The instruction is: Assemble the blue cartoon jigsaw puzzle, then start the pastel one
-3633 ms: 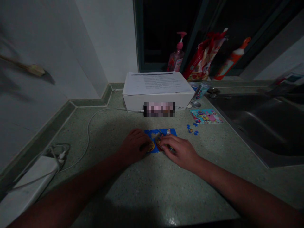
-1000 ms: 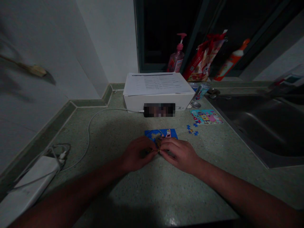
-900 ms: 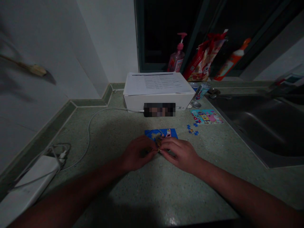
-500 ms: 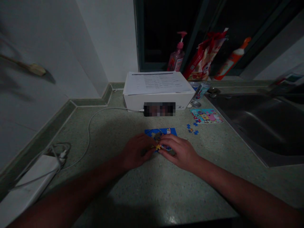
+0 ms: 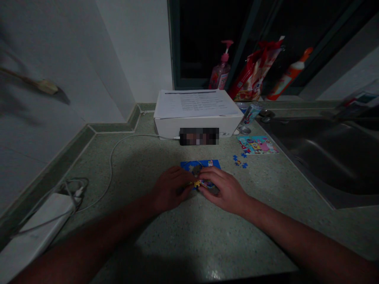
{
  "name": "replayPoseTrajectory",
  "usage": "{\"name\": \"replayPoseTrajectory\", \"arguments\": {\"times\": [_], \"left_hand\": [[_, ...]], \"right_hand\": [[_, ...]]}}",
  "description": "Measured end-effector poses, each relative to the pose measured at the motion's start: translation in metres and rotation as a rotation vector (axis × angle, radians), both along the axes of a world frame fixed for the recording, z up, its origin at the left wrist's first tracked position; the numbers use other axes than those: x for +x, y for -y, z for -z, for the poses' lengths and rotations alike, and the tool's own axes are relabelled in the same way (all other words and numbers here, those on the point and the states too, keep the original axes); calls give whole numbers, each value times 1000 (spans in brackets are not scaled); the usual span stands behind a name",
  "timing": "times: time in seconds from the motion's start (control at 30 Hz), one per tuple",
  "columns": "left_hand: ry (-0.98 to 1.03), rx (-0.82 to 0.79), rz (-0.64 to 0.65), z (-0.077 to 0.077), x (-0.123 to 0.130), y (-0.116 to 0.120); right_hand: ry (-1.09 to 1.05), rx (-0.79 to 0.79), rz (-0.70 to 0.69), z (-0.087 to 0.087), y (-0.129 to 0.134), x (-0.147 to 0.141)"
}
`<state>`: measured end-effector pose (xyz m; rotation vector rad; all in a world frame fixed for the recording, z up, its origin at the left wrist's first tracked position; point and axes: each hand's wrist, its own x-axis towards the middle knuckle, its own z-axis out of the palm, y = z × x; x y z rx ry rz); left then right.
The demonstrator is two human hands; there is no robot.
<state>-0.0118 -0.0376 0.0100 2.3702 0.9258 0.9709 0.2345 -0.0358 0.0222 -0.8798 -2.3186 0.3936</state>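
Observation:
My left hand (image 5: 171, 189) and my right hand (image 5: 223, 190) lie side by side on a small blue jigsaw puzzle (image 5: 200, 165), fingertips almost meeting. A yellow puzzle piece (image 5: 197, 183) shows between the fingertips, touching both hands or nearly so; whether either hand grips it is hidden. The lower part of the puzzle is covered by my hands. A printed picture card (image 5: 257, 144) lies to the right, with several loose blue puzzle pieces (image 5: 239, 160) just left of it.
A white box (image 5: 195, 118) with a printed sheet on top stands behind the puzzle, a metal can (image 5: 251, 113) beside it. A steel sink (image 5: 319, 157) sits to the right. A white cable (image 5: 111, 167) runs along the speckled counter to a white power adapter (image 5: 38, 232) at left.
My hands have moved from apart on the puzzle to close together, fingertips meeting near its lower edge. The yellow piece now shows between them, and the puzzle's upper part stays uncovered.

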Motion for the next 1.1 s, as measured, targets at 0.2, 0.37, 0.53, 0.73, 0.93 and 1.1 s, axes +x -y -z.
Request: {"name": "replayPoseTrajectory", "arguments": {"times": [0.2, 0.37, 0.53, 0.73, 0.93, 1.1], "left_hand": [[-4, -20, 2, 0, 0, 0], [-6, 20, 14, 1, 0, 1], [73, -6, -217, 2, -3, 0], [155, -134, -490, 0, -6, -10], [170, -148, -490, 2, -5, -11], [170, -138, -474, 1, -3, -11]], "right_hand": [[-22, -4, -7, 1, 0, 0], [-34, 3, -11, 2, -1, -1], [-29, 19, 39, 3, -6, 0], [11, 58, 83, 13, -10, 1], [39, 64, 73, 17, -11, -5], [60, 57, 65, 18, -11, -14]]}}
